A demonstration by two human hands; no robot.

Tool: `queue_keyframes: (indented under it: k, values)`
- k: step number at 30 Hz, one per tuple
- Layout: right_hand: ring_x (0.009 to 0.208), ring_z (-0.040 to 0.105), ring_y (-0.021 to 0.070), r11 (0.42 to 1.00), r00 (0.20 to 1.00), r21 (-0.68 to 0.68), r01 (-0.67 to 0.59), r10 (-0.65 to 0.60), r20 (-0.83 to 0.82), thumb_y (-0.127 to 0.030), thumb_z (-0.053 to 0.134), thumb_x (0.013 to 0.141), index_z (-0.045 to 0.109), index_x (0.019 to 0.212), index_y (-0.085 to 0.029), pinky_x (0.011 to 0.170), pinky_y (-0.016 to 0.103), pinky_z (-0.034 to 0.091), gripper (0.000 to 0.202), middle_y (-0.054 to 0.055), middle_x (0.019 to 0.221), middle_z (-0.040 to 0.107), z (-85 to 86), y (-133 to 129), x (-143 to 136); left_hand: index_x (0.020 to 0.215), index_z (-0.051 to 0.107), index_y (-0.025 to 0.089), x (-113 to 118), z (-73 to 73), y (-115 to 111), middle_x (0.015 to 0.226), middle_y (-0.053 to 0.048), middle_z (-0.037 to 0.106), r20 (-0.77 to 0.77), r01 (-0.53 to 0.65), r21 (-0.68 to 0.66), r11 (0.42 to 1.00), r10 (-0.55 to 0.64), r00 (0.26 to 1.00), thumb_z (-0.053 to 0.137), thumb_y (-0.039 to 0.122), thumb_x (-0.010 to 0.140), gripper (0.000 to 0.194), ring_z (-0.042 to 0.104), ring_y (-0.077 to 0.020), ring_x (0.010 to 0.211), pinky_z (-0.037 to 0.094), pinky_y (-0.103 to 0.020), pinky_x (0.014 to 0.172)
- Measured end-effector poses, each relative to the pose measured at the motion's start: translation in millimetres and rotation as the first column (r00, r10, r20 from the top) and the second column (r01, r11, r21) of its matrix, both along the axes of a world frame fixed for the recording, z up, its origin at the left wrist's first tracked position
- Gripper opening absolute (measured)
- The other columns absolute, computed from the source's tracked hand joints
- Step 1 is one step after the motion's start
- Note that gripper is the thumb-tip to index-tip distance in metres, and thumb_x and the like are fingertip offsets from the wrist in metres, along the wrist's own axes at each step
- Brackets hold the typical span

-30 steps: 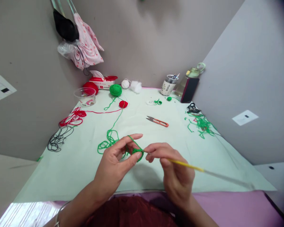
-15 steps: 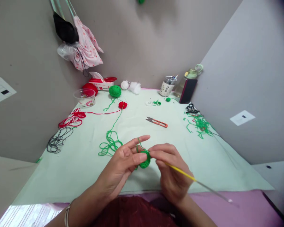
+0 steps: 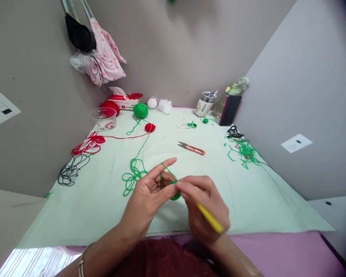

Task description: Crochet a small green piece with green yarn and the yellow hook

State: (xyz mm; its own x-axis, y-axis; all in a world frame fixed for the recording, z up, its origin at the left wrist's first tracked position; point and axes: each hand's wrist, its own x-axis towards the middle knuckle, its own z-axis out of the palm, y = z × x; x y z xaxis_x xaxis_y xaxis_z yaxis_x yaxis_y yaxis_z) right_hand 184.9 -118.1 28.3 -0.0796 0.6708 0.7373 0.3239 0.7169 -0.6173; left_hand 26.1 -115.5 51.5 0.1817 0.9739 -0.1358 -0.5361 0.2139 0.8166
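Note:
Between thumb and fingers, my left hand point(image 3: 150, 192) pinches a small green crocheted piece point(image 3: 175, 195), partly covered by the fingertips. A green strand runs over my raised left index finger to the piece. My right hand point(image 3: 206, 206) is closed around a crochet hook with a yellow handle point(image 3: 209, 217); its fingertips meet the piece and hide the hook's tip. Loose green yarn point(image 3: 132, 176) lies in loops beside my left hand, and its strand leads back toward the green yarn ball point(image 3: 140, 110).
Orange-handled snips point(image 3: 192, 148) lie beyond my hands. A red ball point(image 3: 150, 127), a clear tub point(image 3: 103, 119) and red and black yarn are at the left. Green scraps point(image 3: 245, 150), a phone point(image 3: 230, 110), a bottle and a pen holder point(image 3: 204, 104) stand or lie right.
My right hand has turned, swinging the yellow handle to point more steeply toward me. My left hand's fingers have shifted slightly left and up, and the green piece is more covered.

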Motion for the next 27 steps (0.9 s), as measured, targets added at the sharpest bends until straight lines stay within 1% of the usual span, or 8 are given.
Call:
queue_keyframes:
  k: [3,6,9,11,13,17,21,27]
  values:
    - [0.095,0.075,0.0227,0.998,0.999,0.062,0.022,-0.024,0.034,-0.009,0.07,0.098,0.079,0.13,-0.036,0.074,0.035,0.062,0.042,0.007,0.108,0.078,-2.2,1,3,0.127,0.083,0.025,-2,-0.7,4,0.087,0.0,0.065,0.118,0.12,-0.12,0.986,-0.106,0.987,0.094,0.033,0.08,0.048,0.057,-0.0142,0.084,0.048,-0.026,0.083]
    - [0.08,0.071,0.0186,0.988,0.962,-0.126,-0.085,0.048,-0.269,-0.015,0.063,0.105,0.083,0.115,-0.031,0.068,0.033,0.058,0.027,0.004,0.089,0.076,3.3,7,5,0.12,0.086,0.021,-6,0.1,7,0.082,0.0,0.062,0.165,0.131,-0.148,0.98,-0.107,0.981,0.094,0.031,0.079,0.044,0.053,-0.012,0.078,0.046,-0.025,0.079]
    - [0.067,0.066,0.0148,0.919,0.845,-0.247,-0.307,0.144,-0.515,-0.027,0.064,0.107,0.083,0.102,-0.028,0.061,0.03,0.055,0.02,0.002,0.083,0.074,8.0,13,2,0.118,0.086,0.024,-6,0.6,6,0.088,-0.001,0.068,0.084,0.081,-0.086,0.993,-0.074,0.994,0.094,0.031,0.079,0.041,0.056,-0.0123,0.08,0.046,-0.025,0.08]
    - [0.077,0.07,0.0162,0.89,0.834,-0.276,-0.363,0.178,-0.523,-0.031,0.068,0.105,0.085,0.099,-0.028,0.065,0.029,0.057,0.018,0.004,0.09,0.077,7.6,14,-1,0.12,0.085,0.029,-6,-0.4,4,0.097,-0.002,0.074,-0.007,0.092,-0.023,0.996,-0.092,0.996,0.093,0.031,0.081,0.04,0.06,-0.0148,0.088,0.047,-0.027,0.084]
    - [0.085,0.071,0.0159,0.892,0.852,-0.293,-0.345,0.166,-0.497,-0.031,0.07,0.104,0.086,0.101,-0.029,0.07,0.027,0.057,0.016,0.004,0.096,0.079,5.4,15,-3,0.125,0.083,0.033,-7,-2.4,2,0.103,-0.002,0.076,-0.077,0.126,0.027,0.992,-0.123,0.989,0.09,0.033,0.086,0.04,0.063,-0.0177,0.097,0.047,-0.029,0.089]
    - [0.069,0.065,0.0098,0.831,0.775,-0.35,-0.433,0.145,-0.615,-0.035,0.073,0.102,0.085,0.097,-0.028,0.065,0.022,0.055,0.015,0.001,0.089,0.078,4.4,17,-1,0.13,0.081,0.037,-17,-6.1,1,0.103,-0.001,0.071,-0.157,0.173,0.063,0.983,-0.161,0.974,0.081,0.041,0.093,0.037,0.063,-0.0187,0.1,0.047,-0.03,0.091]
    - [0.065,0.065,0.0094,0.749,0.683,-0.362,-0.555,0.161,-0.712,-0.038,0.074,0.101,0.083,0.092,-0.025,0.063,0.022,0.054,0.018,0.002,0.086,0.078,9.6,21,0,0.128,0.082,0.038,-23,-6.6,2,0.097,0.001,0.065,-0.182,0.176,0.093,0.98,-0.157,0.971,0.087,0.034,0.088,0.041,0.062,-0.0154,0.09,0.049,-0.03,0.089]
    - [0.069,0.069,0.0109,0.757,0.708,-0.332,-0.562,0.233,-0.667,-0.036,0.066,0.107,0.08,0.096,-0.023,0.065,0.024,0.056,0.022,0.003,0.09,0.08,8.6,18,3,0.127,0.082,0.031,-21,0.3,2,0.089,0.001,0.063,-0.281,0.119,0.128,0.985,-0.079,0.956,0.082,0.018,0.085,0.045,0.061,-0.0144,0.084,0.051,-0.029,0.085]
